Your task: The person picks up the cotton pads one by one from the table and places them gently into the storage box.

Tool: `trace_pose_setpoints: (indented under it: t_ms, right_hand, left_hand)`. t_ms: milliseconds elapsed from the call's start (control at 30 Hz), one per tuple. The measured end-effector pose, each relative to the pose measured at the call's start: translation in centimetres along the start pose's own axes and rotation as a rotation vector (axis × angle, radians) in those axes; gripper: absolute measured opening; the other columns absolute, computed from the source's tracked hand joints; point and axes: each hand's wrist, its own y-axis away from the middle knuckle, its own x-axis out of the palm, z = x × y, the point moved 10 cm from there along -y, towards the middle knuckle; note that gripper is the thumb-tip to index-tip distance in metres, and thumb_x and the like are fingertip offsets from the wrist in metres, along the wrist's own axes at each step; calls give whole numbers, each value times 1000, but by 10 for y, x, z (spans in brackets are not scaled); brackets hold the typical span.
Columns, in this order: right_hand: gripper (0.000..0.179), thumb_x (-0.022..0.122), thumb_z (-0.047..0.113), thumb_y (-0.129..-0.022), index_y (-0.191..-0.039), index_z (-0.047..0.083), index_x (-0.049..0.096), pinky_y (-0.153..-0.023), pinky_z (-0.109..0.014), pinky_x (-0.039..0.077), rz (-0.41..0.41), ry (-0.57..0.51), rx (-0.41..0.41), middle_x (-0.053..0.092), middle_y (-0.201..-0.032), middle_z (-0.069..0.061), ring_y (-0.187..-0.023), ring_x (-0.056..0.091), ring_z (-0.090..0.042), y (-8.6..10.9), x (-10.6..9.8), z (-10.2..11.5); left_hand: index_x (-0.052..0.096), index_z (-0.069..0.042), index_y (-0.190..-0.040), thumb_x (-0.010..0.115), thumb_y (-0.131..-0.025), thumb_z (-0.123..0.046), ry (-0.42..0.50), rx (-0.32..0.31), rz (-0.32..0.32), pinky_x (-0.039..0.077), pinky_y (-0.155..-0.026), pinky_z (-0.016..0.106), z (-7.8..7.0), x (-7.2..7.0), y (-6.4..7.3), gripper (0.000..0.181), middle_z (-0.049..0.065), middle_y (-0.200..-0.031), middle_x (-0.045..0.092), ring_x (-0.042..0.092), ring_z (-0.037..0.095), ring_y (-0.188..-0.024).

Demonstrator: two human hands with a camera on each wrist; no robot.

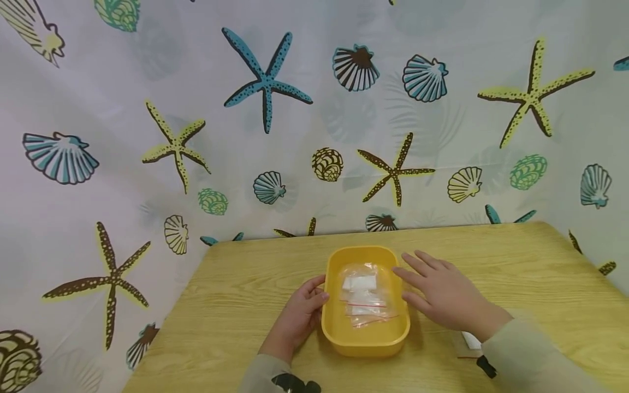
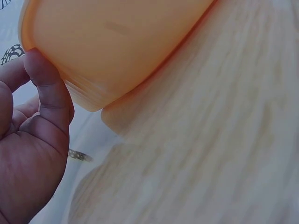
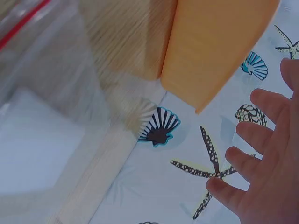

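Observation:
A yellow plastic tub (image 1: 366, 345) with rounded corners stands on the table. Inside it several small clear zip bags (image 1: 366, 303) with red seal lines and white contents overlap one another. My left hand (image 1: 297, 314) holds the tub's left rim, thumb at the edge; the left wrist view shows the thumb (image 2: 46, 79) against the tub wall. My right hand (image 1: 442, 286) hovers by the right rim with its fingers spread and nothing in them. In the right wrist view those fingers (image 3: 254, 135) stand apart from the tub (image 3: 212, 46).
Another zip bag (image 1: 470, 343) with a white insert lies on the wooden table (image 1: 236, 305), partly hidden under my right forearm; it looms large in the right wrist view. A white curtain (image 1: 304, 33) printed with shells and starfish hangs behind the table and along its sides.

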Motion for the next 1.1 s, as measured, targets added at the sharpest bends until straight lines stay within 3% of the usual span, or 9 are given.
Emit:
trace_pose_setpoints:
  t_ms: [400, 733, 1100]
  right_hand:
    - [57, 46, 52, -105, -154, 22, 46, -109, -63, 32, 10, -3, 21, 35, -161, -10, -147, 29, -39, 35, -2, -31]
    - [57, 55, 49, -102, -152, 23, 49, -105, -65, 36, 39, 25, 35, 40, -158, -12, -143, 34, -41, 62, 3, -52]
    - [67, 50, 63, -98, -153, 25, 47, -98, -70, 39, 153, -15, 41, 40, -157, -12, -141, 37, -43, 91, 21, -64]
  left_hand:
    - [34, -3, -155, 55, -104, -8, 18, 12, 9, 57, -74, 28, 0, 0, 0, 56, 16, -113, 54, 60, 16, -84]
    - [37, -5, -154, 56, -103, -9, 10, 9, 0, 57, -75, 27, -2, 0, -1, 55, 16, -115, 54, 60, 17, -86]
    - [38, -8, -155, 56, -104, -11, 1, -8, -9, 57, -77, 28, 1, -2, -1, 54, 16, -116, 56, 60, 17, -87]
